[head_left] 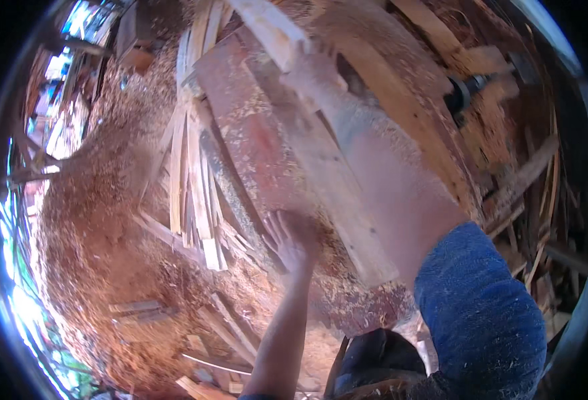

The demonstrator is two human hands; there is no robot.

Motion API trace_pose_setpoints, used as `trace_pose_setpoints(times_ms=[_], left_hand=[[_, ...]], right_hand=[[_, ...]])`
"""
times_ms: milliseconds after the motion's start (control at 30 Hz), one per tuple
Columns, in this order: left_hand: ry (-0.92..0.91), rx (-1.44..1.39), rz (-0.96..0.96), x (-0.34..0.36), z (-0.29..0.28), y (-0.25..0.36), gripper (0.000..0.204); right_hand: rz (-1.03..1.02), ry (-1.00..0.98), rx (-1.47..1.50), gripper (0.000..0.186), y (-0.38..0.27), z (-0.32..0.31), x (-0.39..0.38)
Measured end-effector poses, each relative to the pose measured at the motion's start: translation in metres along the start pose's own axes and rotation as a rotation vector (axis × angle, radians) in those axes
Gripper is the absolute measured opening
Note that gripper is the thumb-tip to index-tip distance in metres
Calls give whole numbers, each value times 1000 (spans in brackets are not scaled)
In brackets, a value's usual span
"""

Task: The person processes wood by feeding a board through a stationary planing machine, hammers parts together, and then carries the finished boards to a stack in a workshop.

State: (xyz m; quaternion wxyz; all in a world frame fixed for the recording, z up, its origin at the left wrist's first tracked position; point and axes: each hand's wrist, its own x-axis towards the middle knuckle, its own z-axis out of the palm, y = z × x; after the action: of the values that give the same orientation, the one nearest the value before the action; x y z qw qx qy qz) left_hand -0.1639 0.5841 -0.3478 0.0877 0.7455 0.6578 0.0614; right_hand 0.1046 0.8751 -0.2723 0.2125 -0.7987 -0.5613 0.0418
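Note:
My left hand (292, 241) lies with fingers spread at the left edge of a reddish, dust-strewn workbench (262, 137). Nothing shows in its grasp. Stretched toward the far side, my right hand (315, 72) is closed at the near end of a pale wooden board (267, 27), which runs off to the upper left. Motion blurs that hand and its forearm, and part of its grip is hidden. Beneath the right arm, a long flat plank (334, 190) lies along the bench, partly covered by the forearm.
Thin wood strips (197, 180) lean in a bundle along the bench's left side. A large heap of sawdust and shavings (100, 233) spreads over the ground at left, with offcuts (230, 327) lower down. A dark round machine part (459, 95) stands at the right.

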Motion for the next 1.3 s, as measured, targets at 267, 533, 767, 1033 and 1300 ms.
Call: trace_pose_setpoints(times_ms=[267, 533, 767, 1033, 1300], left_hand=[[-52, -99, -86, 6, -29, 0, 69], [-95, -159, -162, 0, -32, -10, 75], [30, -165, -117, -7, -10, -16, 79], [-26, -872, -265, -26, -49, -42, 67], [-239, -2156, -567, -68, -163, 21, 61]], right_hand=[[-102, -406, -239, 83, -46, -26, 113], [0, -915, 1173, 34, -90, -110, 62], [182, -840, 1075, 34, -169, -262, -8], [554, -780, 1891, 59, -102, -370, -235], [890, -842, 1353, 70, -49, -462, -491]])
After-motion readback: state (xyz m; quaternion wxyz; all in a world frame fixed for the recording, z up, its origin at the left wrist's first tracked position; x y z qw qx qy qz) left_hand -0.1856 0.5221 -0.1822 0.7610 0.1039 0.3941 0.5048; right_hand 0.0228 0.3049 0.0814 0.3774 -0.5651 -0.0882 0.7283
